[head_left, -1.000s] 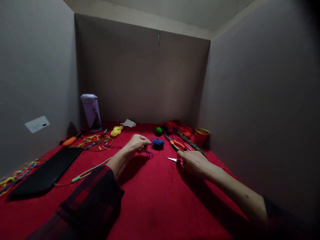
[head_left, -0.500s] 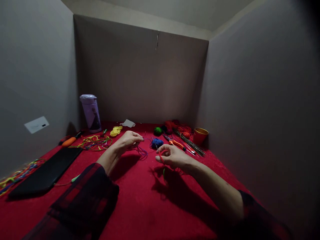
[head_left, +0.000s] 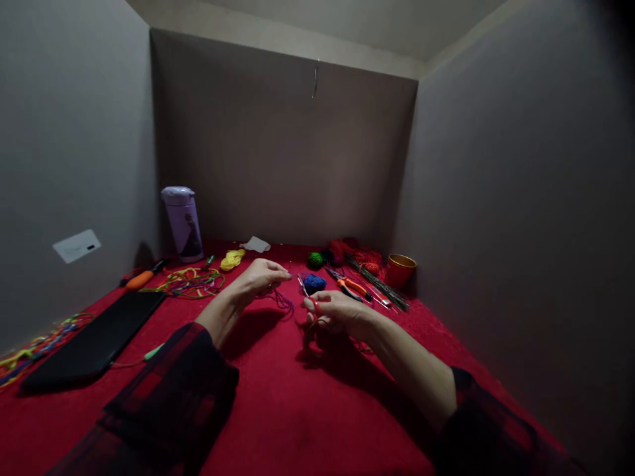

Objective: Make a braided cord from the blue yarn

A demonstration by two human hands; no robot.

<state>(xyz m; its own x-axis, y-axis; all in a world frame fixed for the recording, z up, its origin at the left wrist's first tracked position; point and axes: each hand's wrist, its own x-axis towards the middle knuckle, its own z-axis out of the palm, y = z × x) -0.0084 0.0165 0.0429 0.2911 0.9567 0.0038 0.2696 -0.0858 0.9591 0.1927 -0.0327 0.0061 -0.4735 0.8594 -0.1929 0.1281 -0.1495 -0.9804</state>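
Note:
My left hand (head_left: 261, 276) is closed in a pinch on purple yarn (head_left: 282, 301), whose loose strands hang below the fingers. A short length of it stretches right from the fingertips. In my right hand (head_left: 337, 311) is a pair of scissors (head_left: 302, 286) with red handles, fingers wrapped round the loops. The metal blades point up and left, close to the stretched yarn; whether they touch it I cannot tell. Just behind the blades lies a ball of blue yarn (head_left: 315, 284). Some dark strands hang under my right hand, partly hidden in shadow.
Orange-handled pliers (head_left: 353, 289), a bundle of thin sticks (head_left: 380, 283), green yarn (head_left: 315, 260) and a red cup (head_left: 399, 270) stand or lie at the right back. On the left are a purple bottle (head_left: 183, 225), yellow yarn (head_left: 232, 259), tangled cords (head_left: 191, 283) and a black slab (head_left: 94, 344).
My right hand has turned and moved slightly left, bringing the scissor blades up near the yarn at my left fingertips. My left hand keeps its pinch, nearly still.

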